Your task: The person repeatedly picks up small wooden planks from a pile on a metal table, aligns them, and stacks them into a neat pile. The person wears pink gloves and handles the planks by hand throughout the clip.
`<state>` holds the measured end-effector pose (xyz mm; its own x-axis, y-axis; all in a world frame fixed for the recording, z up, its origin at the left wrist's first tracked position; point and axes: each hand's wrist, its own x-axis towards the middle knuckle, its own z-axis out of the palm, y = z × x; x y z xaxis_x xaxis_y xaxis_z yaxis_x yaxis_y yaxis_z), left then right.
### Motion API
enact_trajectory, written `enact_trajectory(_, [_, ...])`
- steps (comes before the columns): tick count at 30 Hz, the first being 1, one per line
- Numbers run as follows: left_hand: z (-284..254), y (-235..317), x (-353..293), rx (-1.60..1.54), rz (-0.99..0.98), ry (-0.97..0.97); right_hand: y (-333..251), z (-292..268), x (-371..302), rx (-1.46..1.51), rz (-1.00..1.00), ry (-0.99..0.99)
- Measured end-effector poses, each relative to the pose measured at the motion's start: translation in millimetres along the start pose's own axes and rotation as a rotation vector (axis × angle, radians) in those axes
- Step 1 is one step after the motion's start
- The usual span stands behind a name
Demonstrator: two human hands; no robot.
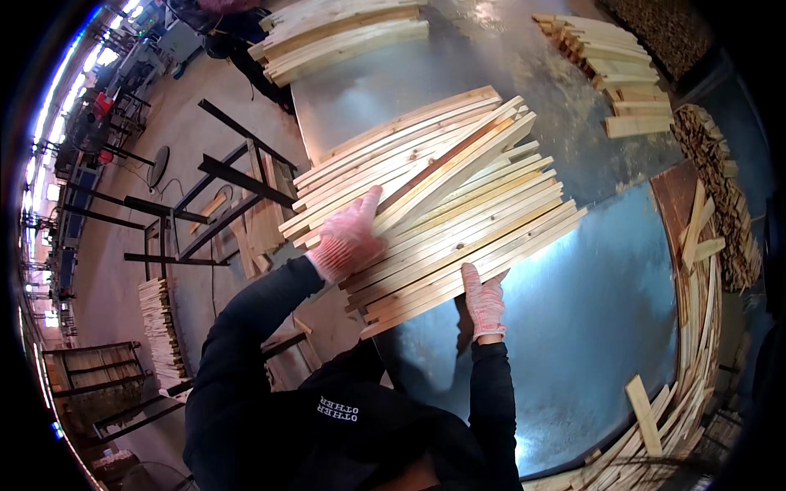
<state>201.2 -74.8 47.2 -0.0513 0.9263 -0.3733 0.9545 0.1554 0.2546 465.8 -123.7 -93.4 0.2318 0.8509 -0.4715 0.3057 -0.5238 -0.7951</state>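
Note:
A wide layer of pale wooden slats point(458, 237) lies side by side on the metal-topped table, its near left end sticking out past the edge. Two or so slats point(467, 168) lie aslant across it, and a brown-faced gap shows between them. My left hand point(348, 237), in a pinkish-white knit glove, is closed around the lower left end of the slanted slats, fingers on one side and thumb on the other. At the near right edge, my right hand point(485, 304), gloved alike, has its thumb on the outermost slat; its other fingers are partly hidden beneath.
Another slat stack point(344, 41) sits at the far end, beside a person in dark clothing point(237, 49). More slats point(614, 74) lie far right. Loose strips point(696, 327) line the right side. Black metal frames point(205, 188) stand on the floor at left.

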Motion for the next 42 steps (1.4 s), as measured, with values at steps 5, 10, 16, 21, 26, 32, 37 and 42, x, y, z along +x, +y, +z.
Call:
enact_trajectory(5, [22,-4,-40,0.05,0.109,0.25,-4,5,6,-0.071,-0.006,-0.036])
enact_trajectory(10, [47,-6,-52,0.122,0.183,0.265,0,34,35,-0.002,-0.095,-0.153])
enact_trajectory(16, [45,-31,24,0.292,0.167,0.211,-33,52,61,-0.105,-0.247,-0.274])
enact_trajectory(21, [58,-39,59,0.226,0.331,0.218,58,-65,-24,-0.183,-0.283,-0.101])
enact_trajectory(26, [24,-24,37,0.363,0.295,0.559,144,-238,-95,-0.832,-0.172,0.616])
enact_trajectory(32, [96,99,-30,-0.54,0.388,-0.146,194,-436,-108,-1.311,0.162,0.71])
enact_trajectory(37, [224,209,-164,-0.174,1.117,-0.1,300,-561,-68,-1.464,-0.177,0.985])
enact_trajectory(42, [257,363,-227,-0.145,1.055,0.045,287,-518,-79,-1.084,-0.348,0.602])
